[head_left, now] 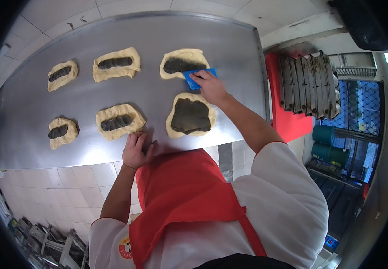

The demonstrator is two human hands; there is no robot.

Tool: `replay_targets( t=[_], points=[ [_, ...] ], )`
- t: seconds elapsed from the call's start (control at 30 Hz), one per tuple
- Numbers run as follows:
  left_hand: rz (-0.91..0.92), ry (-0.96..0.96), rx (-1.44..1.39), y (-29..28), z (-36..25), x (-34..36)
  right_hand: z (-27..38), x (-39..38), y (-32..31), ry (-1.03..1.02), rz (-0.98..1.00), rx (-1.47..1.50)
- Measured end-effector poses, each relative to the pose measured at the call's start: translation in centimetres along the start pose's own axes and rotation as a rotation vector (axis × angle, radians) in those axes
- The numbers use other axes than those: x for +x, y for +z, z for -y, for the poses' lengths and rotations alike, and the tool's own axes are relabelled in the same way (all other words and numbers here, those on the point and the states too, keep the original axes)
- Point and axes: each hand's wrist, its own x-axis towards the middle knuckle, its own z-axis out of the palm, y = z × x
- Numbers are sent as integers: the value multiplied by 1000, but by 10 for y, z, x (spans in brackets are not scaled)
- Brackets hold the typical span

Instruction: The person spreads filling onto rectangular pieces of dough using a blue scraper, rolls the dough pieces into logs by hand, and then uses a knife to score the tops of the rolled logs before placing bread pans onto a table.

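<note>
Blue scraper [198, 77] half hidden under right hand [212, 87], against dough [183, 62].

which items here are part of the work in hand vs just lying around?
In use: blue scraper in right hand; far-right dough piece with dark filling; five other filled dough pieces; steel table; left hand resting on its edge.

Lying about: stacked baking tins; green drums.

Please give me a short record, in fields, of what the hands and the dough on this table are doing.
Surface: bare steel table
Dough: six flat pale pieces with dark filling, two rows of three
Right hand: holds a blue plastic scraper at the edge of the far right dough piece
Left hand: rests on the table's near edge, beside the near middle dough piece
Widest filling: near right dough piece
</note>
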Motion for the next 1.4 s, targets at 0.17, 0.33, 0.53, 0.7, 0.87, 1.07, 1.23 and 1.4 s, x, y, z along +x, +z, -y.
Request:
replay_targets(
  t=[0.17, 0.33, 0.53, 0.7, 0.87, 1.07, 1.23, 1.4],
  points=[
    [5, -14, 97, 7, -8, 10, -29, 14, -43, -92, -142, 21],
    [67, -21, 157, 9, -9, 10, -50, -12, -14, -143, -85, 85],
    [64, -22, 248, 16, -2, -1, -101, 102, -104, -47, 90, 275],
    [65, -16, 278, 20, 1, -2, -118, 160, -84, -293, 464, 64],
    [80, -46, 282, 18, 0, -1, -150, 196, -47, -100, 401, 77],
    [77, -70, 332, 21, -3, 1, -137, 225, -58, -103, 453, 535],
    [70, -43, 313, 19, -5, 4, -75, 235, -32, -219, 495, 171],
    [64, -71, 309, 24, -4, 4, -106, 246, -10, 0, 397, 105]
  ],
)
